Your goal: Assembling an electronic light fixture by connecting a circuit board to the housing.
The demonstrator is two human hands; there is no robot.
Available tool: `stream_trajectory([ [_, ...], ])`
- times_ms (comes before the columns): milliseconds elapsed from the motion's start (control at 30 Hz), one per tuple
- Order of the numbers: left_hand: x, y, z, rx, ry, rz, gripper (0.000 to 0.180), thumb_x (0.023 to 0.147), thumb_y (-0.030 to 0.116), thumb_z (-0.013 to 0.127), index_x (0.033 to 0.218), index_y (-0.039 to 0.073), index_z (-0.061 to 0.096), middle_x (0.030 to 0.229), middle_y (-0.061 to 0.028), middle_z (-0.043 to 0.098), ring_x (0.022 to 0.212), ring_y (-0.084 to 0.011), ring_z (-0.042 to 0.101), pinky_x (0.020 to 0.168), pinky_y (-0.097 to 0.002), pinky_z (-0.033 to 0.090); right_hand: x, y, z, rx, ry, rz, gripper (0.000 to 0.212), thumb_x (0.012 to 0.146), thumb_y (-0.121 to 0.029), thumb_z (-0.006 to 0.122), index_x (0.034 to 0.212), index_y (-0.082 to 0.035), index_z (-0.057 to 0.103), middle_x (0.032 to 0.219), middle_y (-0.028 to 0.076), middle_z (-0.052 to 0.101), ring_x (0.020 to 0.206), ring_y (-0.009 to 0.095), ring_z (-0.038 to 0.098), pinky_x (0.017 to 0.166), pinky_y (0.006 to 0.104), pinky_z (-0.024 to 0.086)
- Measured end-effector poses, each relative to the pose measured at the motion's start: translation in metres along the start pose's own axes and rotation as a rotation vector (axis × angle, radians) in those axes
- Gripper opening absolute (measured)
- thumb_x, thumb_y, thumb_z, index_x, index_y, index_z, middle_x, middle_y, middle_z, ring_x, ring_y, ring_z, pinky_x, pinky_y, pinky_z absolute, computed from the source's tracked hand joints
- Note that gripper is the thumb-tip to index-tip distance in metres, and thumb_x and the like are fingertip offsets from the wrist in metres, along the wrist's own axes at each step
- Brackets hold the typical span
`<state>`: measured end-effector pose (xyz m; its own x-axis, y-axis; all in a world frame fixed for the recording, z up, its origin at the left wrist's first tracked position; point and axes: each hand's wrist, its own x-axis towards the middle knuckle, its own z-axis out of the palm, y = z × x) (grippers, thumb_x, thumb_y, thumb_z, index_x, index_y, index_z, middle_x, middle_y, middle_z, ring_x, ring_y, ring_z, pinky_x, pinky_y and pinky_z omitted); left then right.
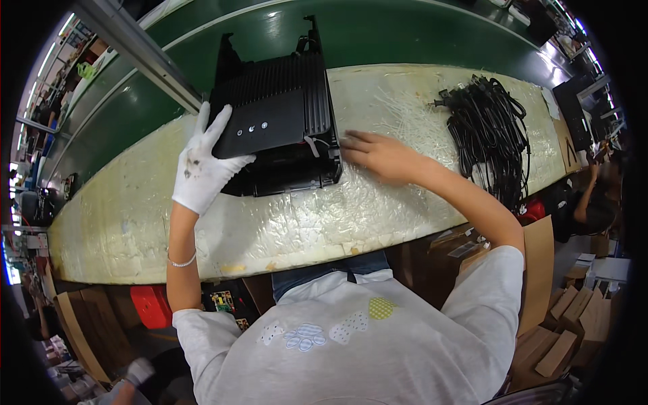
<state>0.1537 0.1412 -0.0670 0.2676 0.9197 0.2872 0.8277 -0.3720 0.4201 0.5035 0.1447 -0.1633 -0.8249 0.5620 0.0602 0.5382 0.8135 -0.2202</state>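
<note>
A black electronics casing (270, 115) with ridged fins and a smooth panel with small white symbols lies on the padded bench. Two black prongs stick out at its far end. In a white, stained glove, my left hand (206, 162) grips the near left corner, fingers spread along the side and over the panel, thumb along the near edge. My bare right hand (381, 156) is at the casing's right side, fingers stretched out and fingertips at its edge. A white tie (312, 146) sits at the near right corner. Beneath the casing is hidden.
Thin white cable ties (418, 115) lie scattered right of the casing. Beside them is a heap of black cables (486, 135) with plugs. A metal post (138, 47) rises at the far left. Behind runs a green surface (385, 34). A red bin (150, 305) and cardboard boxes (536, 277) stand below.
</note>
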Motion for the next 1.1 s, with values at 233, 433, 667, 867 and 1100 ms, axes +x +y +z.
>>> stream_trajectory([
  [233,0.014,0.006,0.006,-0.046,0.057,-0.095,0.081,0.064,0.029,0.085,0.137,0.013,0.053,0.149,-0.0226,0.036,0.128,-0.0366,0.049,0.104,-0.0385,0.045,-0.014,0.007,-0.059,0.406,-0.011,0.081,0.084,0.09,-0.038,0.06,0.149,0.006,0.02,0.152,0.028,0.027,0.142,0.04,0.027,0.117,0.0424,0.023],
  [433,0.095,0.003,0.033,0.09,0.023,0.012,0.07,0.074,0.049,0.074,0.132,0.012,0.057,0.146,-0.0179,0.042,0.127,-0.034,0.05,0.104,-0.0344,0.043,0.035,0.028,-0.025,0.42,0.328,0.232,0.077,0.093,-0.023,0.058,0.149,0.007,0.015,0.146,0.03,0.034,0.136,0.04,0.036,0.112,0.0396,0.029],
  [667,0.238,-0.044,0.072,0.321,0.09,0.07,0.042,0.09,0.045,0.057,0.128,0.028,0.061,0.144,-0.0052,0.048,0.129,-0.0239,0.049,0.105,-0.0347,0.043,0.123,0.151,-0.031,0.284,0.648,0.486,0.053,0.092,-0.012,0.058,0.138,0.004,0.036,0.086,0.027,0.065,0.081,0.039,0.067,0.073,0.0441,0.05],
  [867,0.248,-0.042,0.08,0.077,0.177,-0.13,0.068,0.086,0.051,0.06,0.138,0.009,0.048,0.145,-0.0101,0.045,0.129,-0.0301,0.047,0.107,-0.0376,0.039,0.142,0.166,-0.04,0.03,0.533,0.77,0.029,0.092,-0.027,0.06,0.093,0.002,0.064,0.082,0.027,0.065,0.081,0.046,0.062,0.07,0.0513,0.049],
  [1100,0.127,-0.061,0.137,0.048,0.255,-0.148,0.066,0.091,0.04,0.054,0.141,-0.001,0.04,0.148,-0.0217,0.036,0.138,-0.0351,0.032,0.115,-0.0401,0.025,0.134,0.086,-0.015,0.091,0.548,0.595,0.026,0.091,-0.022,0.059,0.085,0.002,0.064,0.088,0.024,0.066,0.088,0.042,0.063,0.075,0.0496,0.049],
])
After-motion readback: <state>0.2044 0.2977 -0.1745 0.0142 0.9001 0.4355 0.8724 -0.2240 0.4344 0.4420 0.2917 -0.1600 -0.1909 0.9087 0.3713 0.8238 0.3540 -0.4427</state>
